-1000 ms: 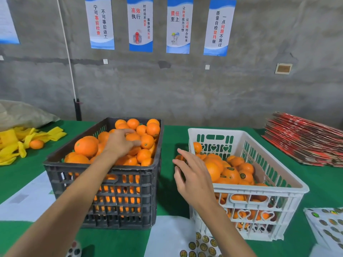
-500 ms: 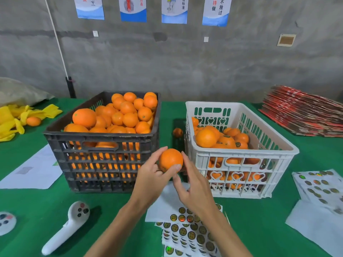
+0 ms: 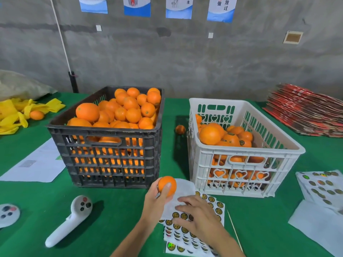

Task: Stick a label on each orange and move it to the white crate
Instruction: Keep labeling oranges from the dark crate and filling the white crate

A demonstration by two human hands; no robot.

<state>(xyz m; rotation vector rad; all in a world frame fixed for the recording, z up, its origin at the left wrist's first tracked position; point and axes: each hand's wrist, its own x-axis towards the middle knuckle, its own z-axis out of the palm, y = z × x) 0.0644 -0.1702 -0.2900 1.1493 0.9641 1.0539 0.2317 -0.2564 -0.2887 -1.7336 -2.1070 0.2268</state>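
Note:
My left hand (image 3: pixel 155 201) grips one orange (image 3: pixel 165 184) low over the table, just in front of the gap between the two crates. My right hand (image 3: pixel 199 217) lies fingers spread on a stack of label sheets (image 3: pixel 185 232) with round dark and gold stickers. The black crate (image 3: pixel 111 156) at left is heaped with oranges. At right stands the white crate (image 3: pixel 241 164), partly filled with oranges, some bearing labels.
A loose orange (image 3: pixel 180 129) lies between the crates. A white controller (image 3: pixel 68 221) lies at lower left, with white paper (image 3: pixel 37 164) behind it. More label sheets (image 3: pixel 323 188) sit at right, stacked red cartons (image 3: pixel 306 115) at far right, yellow netting (image 3: pixel 14 112) and another orange (image 3: pixel 36 115) at far left.
My left hand took an orange from the black crate and brought it down in front of the crates. My right hand dropped from the orange onto the label sheets.

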